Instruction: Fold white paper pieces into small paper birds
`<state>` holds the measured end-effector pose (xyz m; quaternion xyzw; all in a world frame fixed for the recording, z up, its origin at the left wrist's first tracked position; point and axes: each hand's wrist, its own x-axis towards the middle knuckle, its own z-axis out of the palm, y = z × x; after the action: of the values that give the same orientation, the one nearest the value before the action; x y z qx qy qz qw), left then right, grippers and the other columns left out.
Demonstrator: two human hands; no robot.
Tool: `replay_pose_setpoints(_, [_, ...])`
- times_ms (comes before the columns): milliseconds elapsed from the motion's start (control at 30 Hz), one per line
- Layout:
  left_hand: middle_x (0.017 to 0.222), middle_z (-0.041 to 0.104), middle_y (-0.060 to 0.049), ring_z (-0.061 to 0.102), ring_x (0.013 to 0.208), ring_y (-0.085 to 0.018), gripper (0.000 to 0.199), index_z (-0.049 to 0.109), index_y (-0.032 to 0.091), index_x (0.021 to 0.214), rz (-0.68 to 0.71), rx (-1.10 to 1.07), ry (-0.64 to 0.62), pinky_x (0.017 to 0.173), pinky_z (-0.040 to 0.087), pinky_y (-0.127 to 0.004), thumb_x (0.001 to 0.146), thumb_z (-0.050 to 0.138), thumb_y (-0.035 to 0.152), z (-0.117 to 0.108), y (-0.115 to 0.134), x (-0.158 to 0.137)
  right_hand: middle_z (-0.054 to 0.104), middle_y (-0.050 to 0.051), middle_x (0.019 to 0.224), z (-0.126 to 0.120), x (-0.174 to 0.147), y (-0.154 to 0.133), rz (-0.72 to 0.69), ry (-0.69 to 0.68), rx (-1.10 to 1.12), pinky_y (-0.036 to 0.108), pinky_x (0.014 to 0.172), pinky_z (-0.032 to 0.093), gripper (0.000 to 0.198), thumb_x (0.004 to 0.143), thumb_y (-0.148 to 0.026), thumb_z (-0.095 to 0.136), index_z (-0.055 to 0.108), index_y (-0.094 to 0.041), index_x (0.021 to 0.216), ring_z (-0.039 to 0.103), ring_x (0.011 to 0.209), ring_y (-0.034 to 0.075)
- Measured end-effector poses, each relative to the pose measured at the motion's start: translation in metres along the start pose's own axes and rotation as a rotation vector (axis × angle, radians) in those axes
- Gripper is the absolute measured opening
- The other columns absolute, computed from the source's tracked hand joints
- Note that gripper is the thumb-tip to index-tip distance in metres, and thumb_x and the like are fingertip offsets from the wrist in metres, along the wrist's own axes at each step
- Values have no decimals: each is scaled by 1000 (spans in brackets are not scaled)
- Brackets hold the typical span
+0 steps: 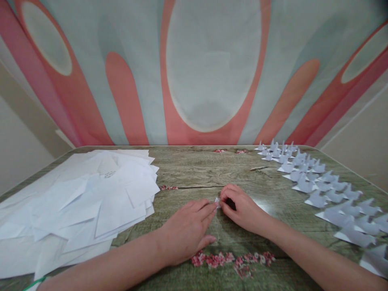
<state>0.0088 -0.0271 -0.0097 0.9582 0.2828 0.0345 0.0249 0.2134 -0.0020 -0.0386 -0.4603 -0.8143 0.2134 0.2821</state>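
one small paper is pinched in the right hand; left hand touches it, fingers straight

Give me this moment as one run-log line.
left hand: at small white paper | right hand: curled, at it | left side: white sheets | right side: paper birds

Craft spot in room: wood-look table, paper pile at nine o'clock, folded paper birds at three, bright backdrop at twelve.

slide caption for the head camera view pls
Left hand and right hand at a small piece of paper, between piled white sheets and rows of folded paper birds.
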Motion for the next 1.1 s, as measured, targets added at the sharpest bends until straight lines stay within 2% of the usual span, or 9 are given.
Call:
replay_pose_setpoints(200, [134, 41, -9, 35, 123, -21, 55, 35, 13, 130, 1, -14, -20, 101, 24, -34, 86, 38, 47, -2, 0, 1, 51, 3, 77, 0, 0, 0, 4, 13, 12, 31, 68, 40, 12, 72, -7, 51, 48, -19, 71, 49, 76, 17])
replay_pose_setpoints(567, [133, 41, -13, 37, 121, -22, 56, 36, 9, 128, 19, -51, -14, 103, 25, -34, 85, 40, 45, -4, -1, 3, 50, 2, 79, 2, -1, 0, 15, 27, -15, 31, 68, 39, 13, 73, -7, 49, 47, -19, 77, 46, 76, 17])
replay_pose_setpoints(867, [130, 42, -12, 37, 120, -23, 56, 34, 12, 129, 20, -111, -15, 104, 25, -36, 83, 47, 43, -3, -4, 6, 49, 2, 79, 1, -1, -3, 31, 6, -20, 31, 69, 38, 14, 73, -6, 48, 46, -19, 75, 47, 77, 17])
replay_pose_setpoints(1100, [123, 48, -10, 39, 117, -23, 52, 41, 14, 124, 13, -130, -7, 102, 27, -37, 82, 49, 43, -5, -3, 10, 49, 2, 77, 4, 0, 2, 41, 13, -1, 29, 68, 37, 16, 73, -5, 49, 43, -19, 69, 47, 76, 16])
